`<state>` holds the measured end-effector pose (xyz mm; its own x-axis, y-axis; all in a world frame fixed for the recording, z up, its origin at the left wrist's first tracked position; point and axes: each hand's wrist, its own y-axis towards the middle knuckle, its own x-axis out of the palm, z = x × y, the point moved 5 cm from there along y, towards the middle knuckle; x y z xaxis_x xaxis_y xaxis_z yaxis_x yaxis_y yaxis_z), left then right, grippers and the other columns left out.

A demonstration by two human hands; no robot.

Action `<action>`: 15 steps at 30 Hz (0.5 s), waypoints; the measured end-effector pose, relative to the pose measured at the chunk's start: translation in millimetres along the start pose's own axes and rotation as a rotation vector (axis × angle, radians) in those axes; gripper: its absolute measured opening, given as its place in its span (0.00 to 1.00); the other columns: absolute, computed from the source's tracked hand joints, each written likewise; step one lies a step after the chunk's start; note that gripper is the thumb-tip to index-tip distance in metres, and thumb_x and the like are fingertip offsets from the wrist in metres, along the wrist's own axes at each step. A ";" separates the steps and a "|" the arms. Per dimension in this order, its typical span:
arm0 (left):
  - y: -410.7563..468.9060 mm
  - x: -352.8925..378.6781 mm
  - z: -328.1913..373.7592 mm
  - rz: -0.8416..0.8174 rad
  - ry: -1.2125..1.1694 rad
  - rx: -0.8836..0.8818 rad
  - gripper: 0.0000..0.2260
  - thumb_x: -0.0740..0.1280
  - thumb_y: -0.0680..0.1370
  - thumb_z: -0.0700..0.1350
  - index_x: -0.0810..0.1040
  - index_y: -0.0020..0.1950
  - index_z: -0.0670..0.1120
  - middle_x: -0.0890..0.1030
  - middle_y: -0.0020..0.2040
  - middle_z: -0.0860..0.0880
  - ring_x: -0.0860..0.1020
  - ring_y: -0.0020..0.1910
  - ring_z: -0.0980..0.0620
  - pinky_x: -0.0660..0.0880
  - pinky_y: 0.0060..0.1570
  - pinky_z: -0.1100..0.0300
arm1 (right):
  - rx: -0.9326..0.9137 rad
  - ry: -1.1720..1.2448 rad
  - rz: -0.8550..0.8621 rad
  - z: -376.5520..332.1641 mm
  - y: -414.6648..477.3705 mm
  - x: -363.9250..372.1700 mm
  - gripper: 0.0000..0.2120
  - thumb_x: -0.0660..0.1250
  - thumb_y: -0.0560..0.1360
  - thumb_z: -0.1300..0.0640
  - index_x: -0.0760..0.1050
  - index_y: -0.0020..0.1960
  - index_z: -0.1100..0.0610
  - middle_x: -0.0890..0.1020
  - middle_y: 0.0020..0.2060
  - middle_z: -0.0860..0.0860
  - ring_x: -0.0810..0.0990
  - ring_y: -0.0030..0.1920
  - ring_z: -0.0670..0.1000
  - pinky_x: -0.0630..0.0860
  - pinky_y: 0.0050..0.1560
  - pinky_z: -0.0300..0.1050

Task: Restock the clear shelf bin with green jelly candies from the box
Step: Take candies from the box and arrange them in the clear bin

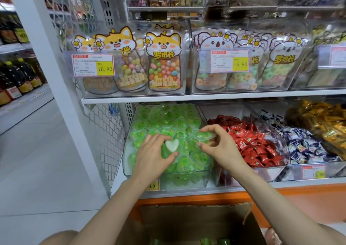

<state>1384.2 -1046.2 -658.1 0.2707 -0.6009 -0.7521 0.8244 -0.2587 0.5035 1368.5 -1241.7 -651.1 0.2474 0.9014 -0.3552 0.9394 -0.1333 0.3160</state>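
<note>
Cardboard box (196,224) sits below the clear bin (127,160), over whose heaped green jelly candies (159,121) the left hand (155,155) and right hand (221,143) each hold one in a pinching grip, probably light, slippery and squashable, best taken by the rim.

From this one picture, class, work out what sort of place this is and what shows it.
Most likely a shop's sweets aisle: a clear shelf bin of green jelly candies, printed price tags reading 16.80, and bottled goods shelved across the aisle.
</note>
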 end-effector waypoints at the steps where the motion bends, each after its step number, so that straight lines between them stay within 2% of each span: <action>1: -0.6 -2.2 -2.8 0.009 -0.014 -0.008 0.18 0.71 0.71 0.53 0.76 0.58 0.49 0.75 0.51 0.58 0.71 0.51 0.55 0.64 0.47 0.63 | -0.035 -0.076 -0.013 -3.4 0.8 2.6 0.19 0.74 0.68 0.63 0.72 0.47 0.42 0.75 0.48 0.45 0.71 0.35 0.43 0.69 0.39 0.32; 3: -1.2 -5.7 -6.3 0.018 -0.027 -0.010 0.18 0.72 0.71 0.53 0.77 0.57 0.49 0.73 0.50 0.59 0.71 0.50 0.55 0.65 0.47 0.63 | -0.086 -0.211 -0.060 -9.5 3.8 10.3 0.21 0.73 0.66 0.65 0.70 0.46 0.43 0.72 0.49 0.47 0.70 0.39 0.41 0.66 0.42 0.30; 6: -2.5 -9.2 -9.9 0.018 -0.032 0.001 0.17 0.72 0.70 0.52 0.77 0.57 0.49 0.75 0.51 0.57 0.70 0.49 0.57 0.67 0.49 0.61 | -0.094 -0.314 -0.180 -10.6 11.1 26.8 0.18 0.71 0.65 0.68 0.72 0.49 0.51 0.69 0.50 0.49 0.69 0.43 0.43 0.64 0.44 0.24; 8: -3.3 -10.9 -12.1 0.019 -0.029 0.008 0.17 0.72 0.70 0.52 0.77 0.57 0.49 0.76 0.52 0.56 0.70 0.49 0.57 0.67 0.48 0.62 | -0.096 -0.377 -0.250 -7.4 18.4 37.1 0.18 0.70 0.65 0.69 0.72 0.50 0.55 0.67 0.51 0.49 0.68 0.49 0.45 0.61 0.46 0.20; 10: -4.1 -13.0 -13.5 0.020 -0.013 0.011 0.17 0.72 0.70 0.53 0.77 0.57 0.50 0.76 0.51 0.57 0.69 0.49 0.58 0.64 0.46 0.65 | -0.092 -0.435 -0.302 -3.1 25.1 45.6 0.17 0.71 0.65 0.68 0.71 0.49 0.54 0.68 0.52 0.49 0.68 0.52 0.46 0.61 0.45 0.25; 12: -4.4 -14.3 -14.7 0.021 -0.008 0.011 0.18 0.72 0.71 0.53 0.77 0.58 0.50 0.76 0.52 0.57 0.69 0.50 0.58 0.63 0.46 0.65 | -0.100 -0.525 -0.345 2.8 28.8 52.1 0.17 0.71 0.65 0.65 0.70 0.47 0.51 0.72 0.52 0.49 0.68 0.54 0.50 0.60 0.47 0.34; 15: -4.0 -13.5 -15.6 0.013 0.007 0.021 0.18 0.72 0.71 0.54 0.76 0.58 0.50 0.76 0.52 0.57 0.67 0.50 0.59 0.62 0.47 0.66 | -0.114 -0.572 -0.358 9.6 29.4 53.8 0.17 0.71 0.65 0.67 0.73 0.49 0.53 0.73 0.59 0.51 0.68 0.62 0.54 0.59 0.53 0.34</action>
<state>1385.0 -1025.2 -656.5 0.2846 -0.5988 -0.7487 0.8104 -0.2670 0.5216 1411.7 -1201.1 -669.4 0.0421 0.5183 -0.8542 0.9635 0.2051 0.1720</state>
